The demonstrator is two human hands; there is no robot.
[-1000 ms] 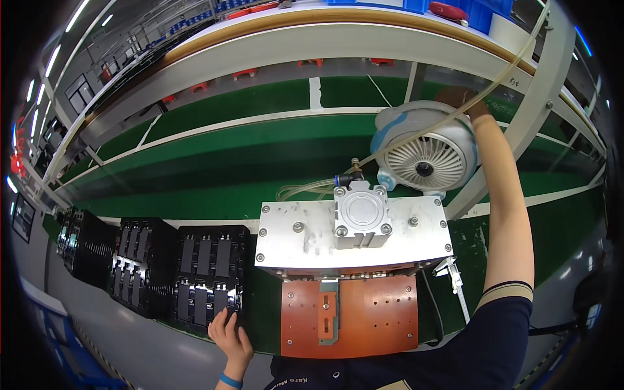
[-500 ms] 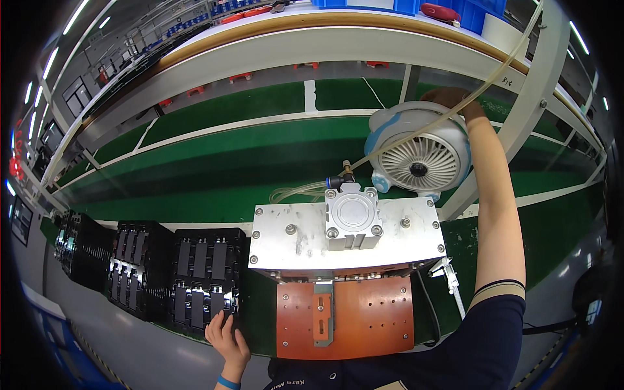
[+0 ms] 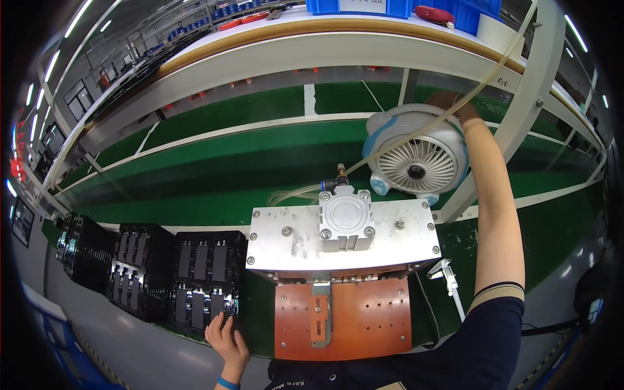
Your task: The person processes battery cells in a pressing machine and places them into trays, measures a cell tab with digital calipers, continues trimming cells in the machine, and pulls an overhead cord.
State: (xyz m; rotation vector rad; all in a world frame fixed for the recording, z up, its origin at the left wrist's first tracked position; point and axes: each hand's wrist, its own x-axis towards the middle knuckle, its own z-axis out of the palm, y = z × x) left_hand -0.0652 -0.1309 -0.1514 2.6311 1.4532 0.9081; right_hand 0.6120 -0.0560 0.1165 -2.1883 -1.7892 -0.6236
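My left hand [image 3: 227, 341], with a blue band at the wrist, rests with fingers apart at the front edge of a black tray [image 3: 201, 311] that bears dark rectangular parts. It holds nothing. Across the bench, my right arm reaches to a small white and blue fan [image 3: 416, 153]. My right hand [image 3: 447, 99] is at the back top of the fan, its fingers mostly hidden. Between my arms stands a metal press fixture with a silver top plate [image 3: 273, 244], a square air cylinder [image 3: 346, 218] and an orange base plate [image 3: 370, 318].
More stacked black trays [image 3: 138, 270] line the left side. A caliper [image 3: 450, 286] lies right of the fixture. A pale air hose [image 3: 448, 117] slants in front of the fan, beside a white post [image 3: 530, 97]. Blue bins [image 3: 364, 6] stand on the upper shelf.
The view has shifted slightly, so the fan and fixture appear a little further left. Both hands keep their places at the tray and the fan.
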